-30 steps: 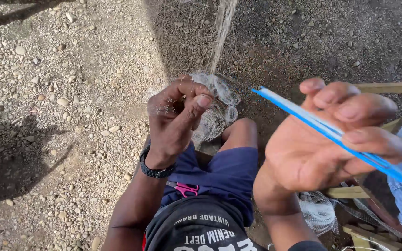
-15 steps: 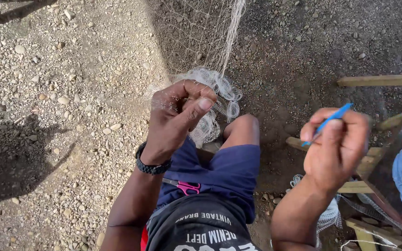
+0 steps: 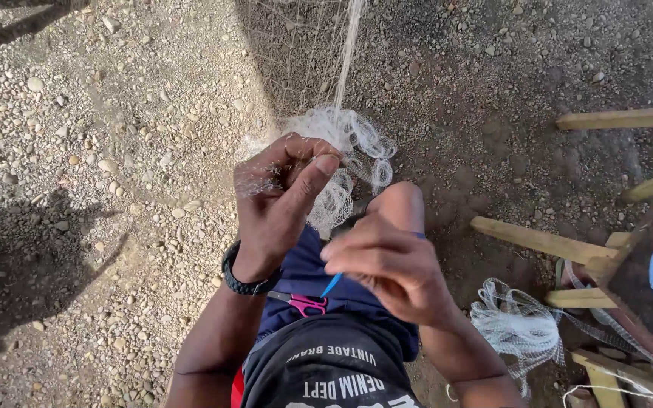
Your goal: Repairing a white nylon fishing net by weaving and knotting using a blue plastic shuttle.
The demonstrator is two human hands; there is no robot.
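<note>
Since half a second ago, the right hand (image 3: 394, 268) has swung in from the far right and now sits just below and beside the left hand (image 3: 281, 204), over the lap. Its fingers are curled shut around a thin blue netting needle (image 3: 332, 285), of which only a short tip shows beneath the palm, pointing down toward the shorts. Meanwhile the left hand has stayed where it was, thumb and fingertips pinched closed on a gathered bunch of white fishing net (image 3: 349, 151). That bunch bulges out just beyond the left hand's fingers, and a twisted strand of it runs straight up and away from both hands. A black wristband (image 3: 245, 281) circles the left wrist. Below the hands, small pink-handled scissors (image 3: 305, 304) lie on the dark blue shorts (image 3: 304, 272), near the needle tip. Right of the right hand, another heap of net (image 3: 519, 325) rests on the ground beside pale wooden slats (image 3: 542, 242). Left of the left hand spreads sunlit gravel (image 3: 92, 151).
</note>
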